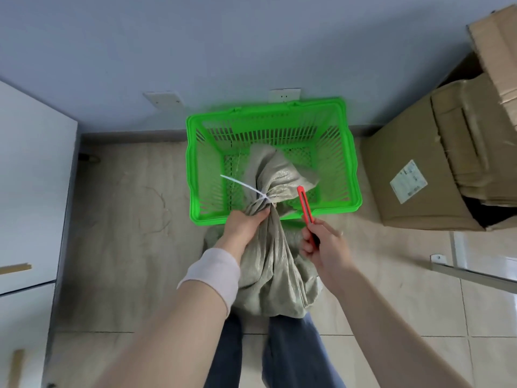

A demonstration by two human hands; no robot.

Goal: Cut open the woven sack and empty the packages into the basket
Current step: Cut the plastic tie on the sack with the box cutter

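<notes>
The grey-beige woven sack (275, 264) stands on the beige tiled floor (126, 219) just in front of your legs. Its gathered neck is cinched by a white plastic zip tie (246, 189), and its loose top flops forward over the near rim into the bright green slatted plastic basket (193, 163). Your left hand (243, 228) grips the neck just below the tie, with the fingers (261, 215) curled tight round the bunched fabric. A pale cloth band (212, 273) wraps that wrist. Your right hand (324, 245) holds a slim red utility knife (305, 204), fingers (306, 249) wrapped round its handle. The knife's tip points up beside the sack's top, near the tie but apart from it. You cannot tell whether the blade is out. The basket sits on the floor against the pale blue wall (223, 51). To your right stand brown cardboard boxes (419, 152), one bearing a white label (408, 182). To your left is a white cabinet (28, 177). Your blue jeans (293, 354) show below the sack.
</notes>
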